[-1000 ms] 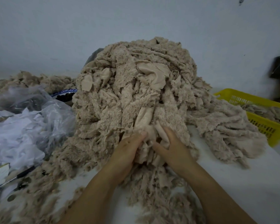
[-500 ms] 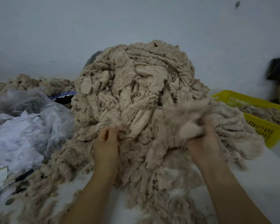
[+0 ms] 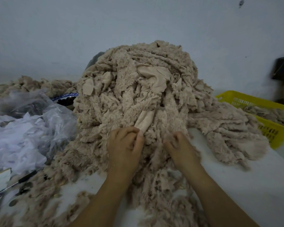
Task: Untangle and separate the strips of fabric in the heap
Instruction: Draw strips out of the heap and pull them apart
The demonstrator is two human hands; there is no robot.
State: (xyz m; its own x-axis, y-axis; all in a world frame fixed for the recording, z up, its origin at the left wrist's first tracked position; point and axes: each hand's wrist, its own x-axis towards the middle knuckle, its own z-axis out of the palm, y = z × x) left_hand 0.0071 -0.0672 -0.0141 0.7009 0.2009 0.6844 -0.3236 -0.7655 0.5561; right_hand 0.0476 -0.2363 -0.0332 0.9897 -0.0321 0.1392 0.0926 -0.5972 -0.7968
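White tabletop point(image 3: 252, 185) before you carries the fabric heap point(image 3: 138, 89), piled against the wall. Your left hand point(image 3: 124, 148) pinches a smooth strip point(image 3: 143, 121) at the heap's front; your right hand point(image 3: 180, 148), blurred, seems to clutch the heap's fluff beside it.

no text, label, brand or number can be read anywhere. the blue band point(image 3: 65, 96) peeking out between the plastic bags point(image 3: 39, 122) and the heap point(image 3: 138, 82) of fabric carries pale marks along its edge, but they are too blurred and small to make out as letters
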